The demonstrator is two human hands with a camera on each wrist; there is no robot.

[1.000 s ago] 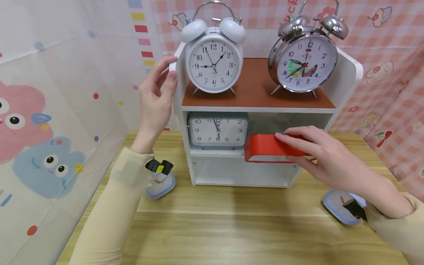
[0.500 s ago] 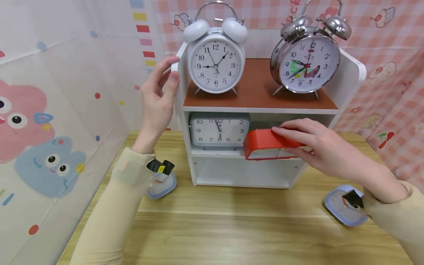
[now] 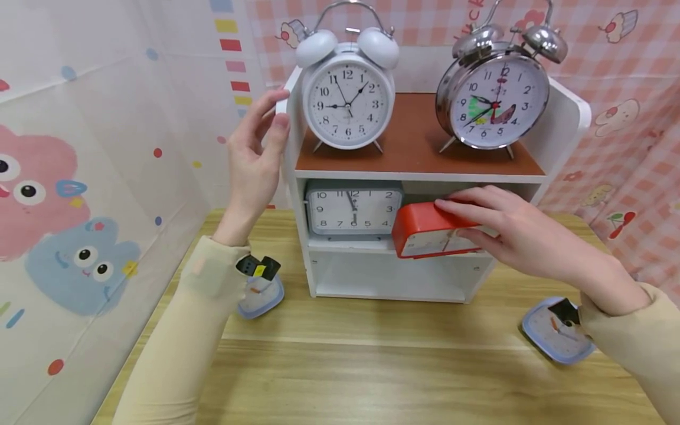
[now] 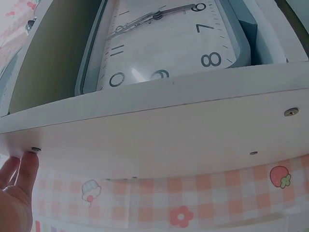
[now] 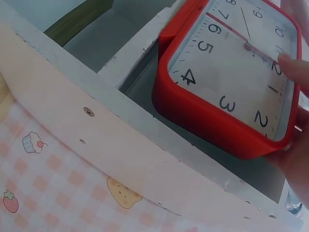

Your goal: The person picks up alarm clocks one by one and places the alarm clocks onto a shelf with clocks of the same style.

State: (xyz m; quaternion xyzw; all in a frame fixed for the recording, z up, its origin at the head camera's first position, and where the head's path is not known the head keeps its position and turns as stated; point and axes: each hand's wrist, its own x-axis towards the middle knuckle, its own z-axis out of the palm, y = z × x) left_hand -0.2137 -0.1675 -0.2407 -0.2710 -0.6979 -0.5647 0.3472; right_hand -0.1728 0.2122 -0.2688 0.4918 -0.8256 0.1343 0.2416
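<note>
A red rectangular alarm clock (image 3: 425,218) is held by its top between the thumb and fingers of my right hand (image 3: 515,230). It tilts with its face partly down, at the front of the middle shelf's right half. In the right wrist view, my thumb lies over the red clock's face (image 5: 227,72). A grey-blue desk clock (image 3: 332,215) stands upright in that shelf's left half. My left hand (image 3: 252,156) rests fingertips against the left side panel of a white shelf unit (image 3: 390,176); the left wrist view has fingertips (image 4: 30,162) on the panel's outer face.
On the brown top shelf stand a white twin-bell alarm clock (image 3: 347,103) and a silver twin-bell alarm clock (image 3: 494,103). Two small light-blue clocks lie on the wooden table (image 3: 372,366): a left one (image 3: 261,298) and a right one (image 3: 558,333).
My right hand has raised the red clock slightly and tipped it back, so more of its face shows. The left hand stays at the side panel.
</note>
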